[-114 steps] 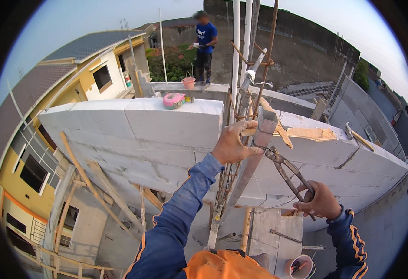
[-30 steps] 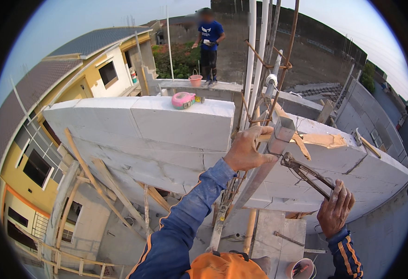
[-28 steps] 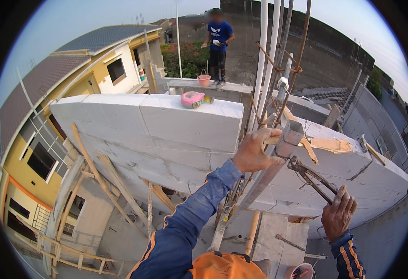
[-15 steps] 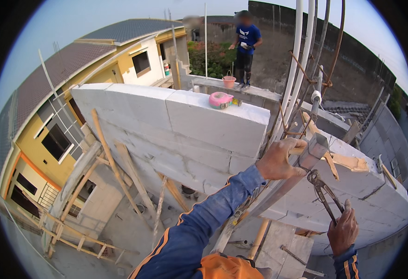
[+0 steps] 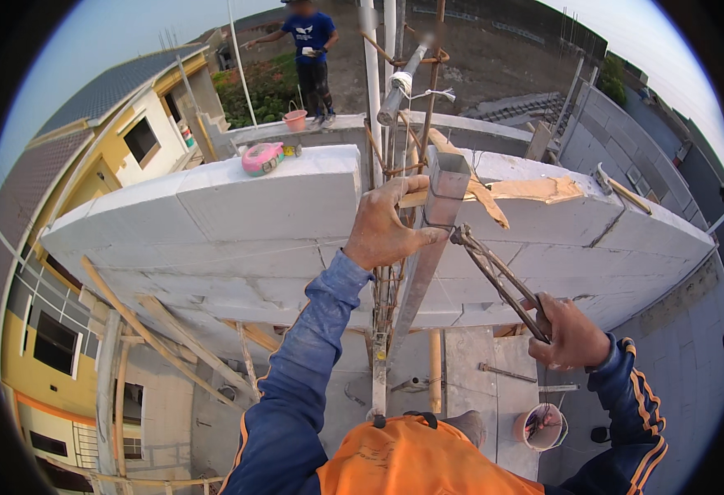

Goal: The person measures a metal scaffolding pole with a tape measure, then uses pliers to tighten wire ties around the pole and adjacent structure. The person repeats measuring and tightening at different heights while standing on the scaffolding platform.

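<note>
My right hand (image 5: 572, 332) is closed around the handles of a pair of end-cutting pincers (image 5: 498, 272). Their jaws meet a thin tie wire (image 5: 438, 224) at the side of an upright square metal tube (image 5: 432, 264). Against the tube's left side, my left hand (image 5: 387, 223) is curled, its thumb pressed on the tube near the wire. Its fingers reach a short wooden piece (image 5: 414, 199) behind. Steel rebar (image 5: 385, 289) stands beside the tube in a gap of the white block wall (image 5: 271, 210).
A pink tape measure (image 5: 263, 158) lies on the wall top at left. Splintered wood (image 5: 535, 190) and a hammer (image 5: 623, 190) rest at right. Below stands a bucket (image 5: 541, 426). Beyond the wall, a person in a blue shirt (image 5: 311, 37) stands near a pink bucket (image 5: 295, 120).
My view has swung right, so the wall and tape measure appear farther left. The pincers have come against the wire at the tube, and the right hand has turned over their handles.
</note>
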Motion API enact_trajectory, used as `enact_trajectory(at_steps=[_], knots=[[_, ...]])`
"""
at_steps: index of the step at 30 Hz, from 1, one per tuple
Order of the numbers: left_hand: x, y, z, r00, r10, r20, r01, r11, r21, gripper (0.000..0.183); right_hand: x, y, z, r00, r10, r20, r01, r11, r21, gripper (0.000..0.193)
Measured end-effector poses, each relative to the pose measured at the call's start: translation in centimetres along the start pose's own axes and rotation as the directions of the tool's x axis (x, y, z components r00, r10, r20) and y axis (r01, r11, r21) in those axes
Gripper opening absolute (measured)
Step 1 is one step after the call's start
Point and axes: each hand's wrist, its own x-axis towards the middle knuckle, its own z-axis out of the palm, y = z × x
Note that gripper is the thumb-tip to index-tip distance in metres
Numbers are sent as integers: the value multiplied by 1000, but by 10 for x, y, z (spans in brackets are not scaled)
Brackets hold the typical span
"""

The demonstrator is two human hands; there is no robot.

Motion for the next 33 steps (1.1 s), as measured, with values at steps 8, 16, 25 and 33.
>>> enact_trajectory(at_steps=[8,16,25,33], knots=[[1,-4,1,996,-76,46,79,994,-81,76,5,15,-7,975,-85,207,-10,907,420,54],[-2,0,-1,1000,-21,-2,21,998,-61,77,-6,-2,30,733,-339,-590,111,915,-388,39],[-3,-1,-1,1000,-3,-19,2,998,-57,76,-2,-19,20,898,-160,-411,41,958,-283,40],[-1,-2,2,1000,-8,-18,7,1000,-24,78,-5,-11,2,996,46,-72,-26,964,265,79]])
